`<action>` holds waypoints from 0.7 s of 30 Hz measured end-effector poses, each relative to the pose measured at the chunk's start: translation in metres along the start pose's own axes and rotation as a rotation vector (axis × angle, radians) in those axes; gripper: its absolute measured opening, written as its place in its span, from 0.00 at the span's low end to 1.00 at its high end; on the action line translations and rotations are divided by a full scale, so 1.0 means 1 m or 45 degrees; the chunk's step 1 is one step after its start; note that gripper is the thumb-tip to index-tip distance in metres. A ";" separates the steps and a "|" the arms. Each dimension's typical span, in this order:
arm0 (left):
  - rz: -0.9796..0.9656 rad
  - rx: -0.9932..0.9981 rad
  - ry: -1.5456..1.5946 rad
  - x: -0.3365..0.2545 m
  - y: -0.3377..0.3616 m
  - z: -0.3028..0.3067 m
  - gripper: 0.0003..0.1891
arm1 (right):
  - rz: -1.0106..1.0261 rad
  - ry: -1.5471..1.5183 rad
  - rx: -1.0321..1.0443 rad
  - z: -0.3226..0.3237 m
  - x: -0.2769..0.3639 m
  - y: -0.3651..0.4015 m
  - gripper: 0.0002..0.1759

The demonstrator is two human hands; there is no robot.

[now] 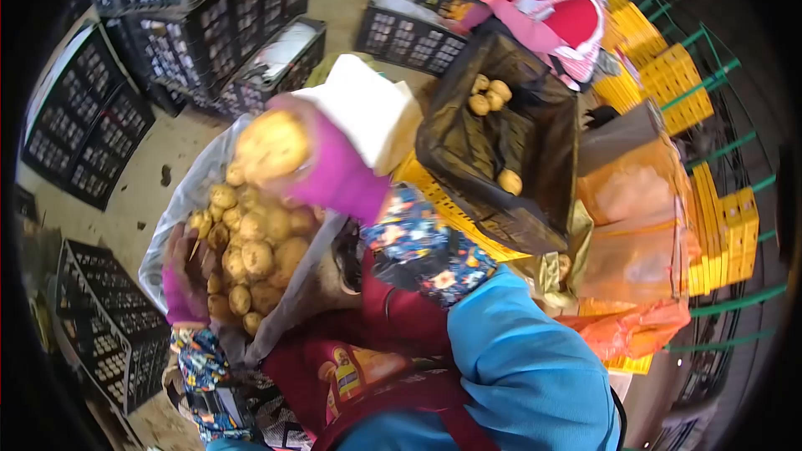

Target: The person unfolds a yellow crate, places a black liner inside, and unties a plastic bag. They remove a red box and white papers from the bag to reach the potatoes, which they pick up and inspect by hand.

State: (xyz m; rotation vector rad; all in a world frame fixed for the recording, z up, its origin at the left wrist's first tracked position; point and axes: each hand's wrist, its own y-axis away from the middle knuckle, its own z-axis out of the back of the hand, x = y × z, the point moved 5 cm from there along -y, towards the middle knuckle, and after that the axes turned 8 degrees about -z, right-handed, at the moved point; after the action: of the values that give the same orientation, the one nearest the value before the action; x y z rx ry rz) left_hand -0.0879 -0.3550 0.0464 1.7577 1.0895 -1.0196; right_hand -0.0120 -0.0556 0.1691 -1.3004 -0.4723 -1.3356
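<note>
Hands: magenta gloves (338, 179) on left hand (184, 291) and right hand (332, 169) | Forearms: floral sleeve covers (422, 249), dark ground, red, white and yellow blossoms, one per arm | Right arm: bright blue sleeve (526, 359), plain smooth fabric | Torso: dark red apron (393, 321), printed yellow-and-red figures on the front

Large yellow potato (269, 146), aloft, blurred
</note>
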 end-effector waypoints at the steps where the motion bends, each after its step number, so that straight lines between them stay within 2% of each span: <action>1: 0.041 0.029 0.065 0.005 -0.005 0.008 0.30 | 0.017 0.059 -0.137 0.054 -0.001 0.005 0.48; 2: 0.045 0.041 0.056 0.005 -0.005 0.004 0.30 | -0.136 0.409 -0.317 0.107 0.016 0.013 0.46; 3: 0.041 0.043 0.046 0.001 -0.005 0.003 0.31 | -0.263 0.072 -0.360 0.156 -0.010 0.025 0.45; 4: 0.032 0.059 0.054 -0.004 -0.005 0.001 0.31 | -0.321 0.242 -0.492 0.195 -0.013 0.040 0.42; 5: -0.001 0.075 0.085 -0.008 0.002 0.010 0.30 | -0.337 0.705 -0.588 0.229 -0.030 0.063 0.40; 7: -0.010 0.074 0.140 -0.004 0.000 0.014 0.30 | -0.532 1.332 -0.587 0.277 -0.065 0.099 0.41; 9: -0.019 0.037 0.216 0.002 -0.005 0.030 0.29 | -0.825 1.163 -0.453 0.308 -0.116 0.131 0.41; 10: 0.044 -0.110 0.220 -0.005 0.000 0.026 0.28 | -0.766 1.284 -0.463 0.307 -0.107 0.132 0.40; 11: 0.021 -0.091 0.258 -0.006 0.001 0.028 0.25 | -0.696 1.384 -0.433 0.287 -0.095 0.120 0.38; 12: 0.020 -0.192 0.211 -0.014 0.009 0.024 0.24 | -0.628 1.055 -0.414 0.250 -0.074 0.093 0.36; 13: -0.062 -0.128 0.239 -0.006 0.006 0.036 0.23 | -0.543 0.800 -0.332 0.210 -0.057 0.069 0.34; 15: -0.021 -0.278 0.202 -0.014 0.012 0.029 0.24 | -0.370 0.359 -0.096 0.126 -0.036 0.026 0.29; 17: -0.036 -0.250 0.192 -0.018 0.011 0.026 0.25 | -0.397 0.449 0.414 0.031 -0.047 0.003 0.32; 19: -0.086 -0.273 0.243 -0.022 0.011 0.026 0.25 | -0.205 0.479 0.879 -0.059 -0.068 0.006 0.34; 20: -0.083 -0.280 0.250 -0.024 0.010 0.029 0.26 | -0.228 0.678 1.083 -0.102 -0.073 0.008 0.33; 21: -0.104 -0.278 0.250 -0.027 0.010 0.030 0.26 | -0.171 0.940 1.145 -0.139 -0.093 0.011 0.32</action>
State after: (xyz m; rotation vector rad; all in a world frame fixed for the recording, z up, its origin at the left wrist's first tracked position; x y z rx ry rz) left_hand -0.0929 -0.3929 0.0629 1.6720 1.3516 -0.7546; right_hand -0.0833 -0.1391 0.0422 -0.0176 -0.5369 -1.3542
